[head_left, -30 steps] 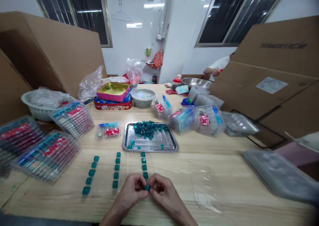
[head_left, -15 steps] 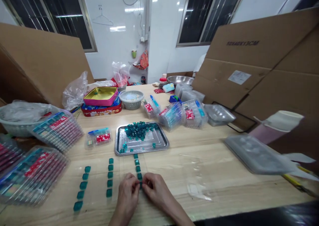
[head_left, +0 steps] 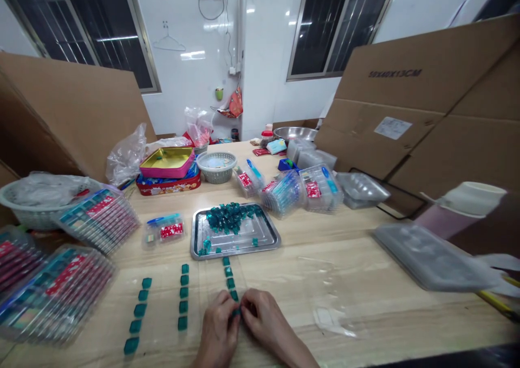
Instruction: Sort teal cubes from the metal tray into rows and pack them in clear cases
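Observation:
My left hand (head_left: 220,327) and my right hand (head_left: 266,322) meet at the near end of a column of teal gems. Fingertips of both hands are closed around one teal gem (head_left: 236,312), which they partly hide. Further gems (head_left: 230,282) run in line from there toward the metal tray. They seem to sit in a clear plastic blister tray (head_left: 209,287). Two more columns of teal gems, one in the middle (head_left: 183,291) and one farther left (head_left: 140,309), lie in clear trays. A heap of loose teal gems (head_left: 227,218) rests on the metal tray (head_left: 260,249).
An unfilled clear tray (head_left: 325,292) lies right of my hands. Stacks of filled packs (head_left: 60,297) stand at left, more packs (head_left: 282,192) behind the metal tray. Stacked clear trays (head_left: 426,254) and a pink-white cup (head_left: 459,211) are at right. Cardboard (head_left: 406,86) walls both sides.
The view has tilted slightly, so everything sits a little lower and to the right. Both hands stay at the same near end of the column, fingertips still together on the gem.

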Demonstrator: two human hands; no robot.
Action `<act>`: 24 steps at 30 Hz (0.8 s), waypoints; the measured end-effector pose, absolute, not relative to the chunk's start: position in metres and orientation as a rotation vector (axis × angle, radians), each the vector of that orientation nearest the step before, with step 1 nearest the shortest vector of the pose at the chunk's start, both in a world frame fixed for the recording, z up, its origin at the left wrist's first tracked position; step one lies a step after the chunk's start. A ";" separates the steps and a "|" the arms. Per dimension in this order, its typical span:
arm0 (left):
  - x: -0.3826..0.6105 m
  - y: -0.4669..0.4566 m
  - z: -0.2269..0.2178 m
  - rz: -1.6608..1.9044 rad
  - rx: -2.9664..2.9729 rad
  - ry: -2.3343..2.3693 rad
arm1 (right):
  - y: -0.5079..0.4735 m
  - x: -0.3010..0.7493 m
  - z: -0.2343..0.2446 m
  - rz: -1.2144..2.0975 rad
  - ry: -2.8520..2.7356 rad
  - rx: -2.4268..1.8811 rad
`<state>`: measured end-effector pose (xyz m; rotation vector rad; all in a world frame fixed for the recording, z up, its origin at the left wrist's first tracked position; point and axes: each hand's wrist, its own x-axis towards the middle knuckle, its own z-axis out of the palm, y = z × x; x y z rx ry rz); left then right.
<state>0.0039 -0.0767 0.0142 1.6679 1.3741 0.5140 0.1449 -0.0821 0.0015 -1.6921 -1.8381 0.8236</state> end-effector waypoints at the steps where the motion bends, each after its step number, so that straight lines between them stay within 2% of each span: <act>1: 0.004 -0.077 0.014 0.512 1.679 1.374 | -0.082 0.145 0.002 0.826 -1.846 -1.697; 11: -0.008 -0.072 -0.008 0.464 1.772 1.367 | -0.087 0.135 0.003 0.818 -2.040 -1.728; 19: -0.014 -0.067 -0.029 0.472 1.873 1.307 | -0.079 0.145 -0.007 0.986 -1.765 -1.598; 24: -0.011 -0.069 -0.050 0.438 1.887 1.568 | -0.067 0.152 -0.006 0.853 -1.772 -1.405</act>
